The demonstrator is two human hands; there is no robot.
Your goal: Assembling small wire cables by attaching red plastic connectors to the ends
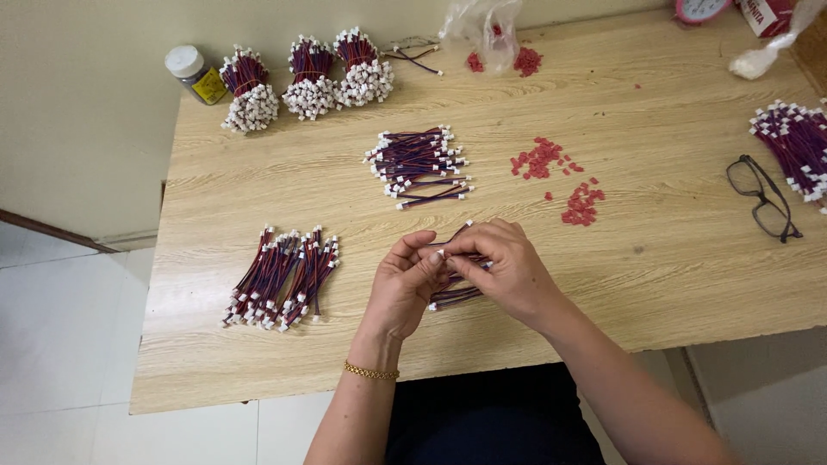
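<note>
Both hands meet over the table edge, working a small bunch of wires.

Left hand (405, 280) is clenched round the short red-and-blue wire bunch (455, 296); my right hand (504, 271) pinches one wire's white tip just beside the left thumb; a loose pile of wires (284, 277) lies well left of my left hand; another pile (419, 165) sits beyond both hands; red connectors (583, 205) lie beyond my right hand; black glasses (765, 198) rest far right on the wooden table (672, 258).

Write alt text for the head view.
Two hands, left hand and right hand, hold a small bunch of wires over a wooden table. Around them lie wire piles, tied wire bundles, red connectors and glasses.
</note>
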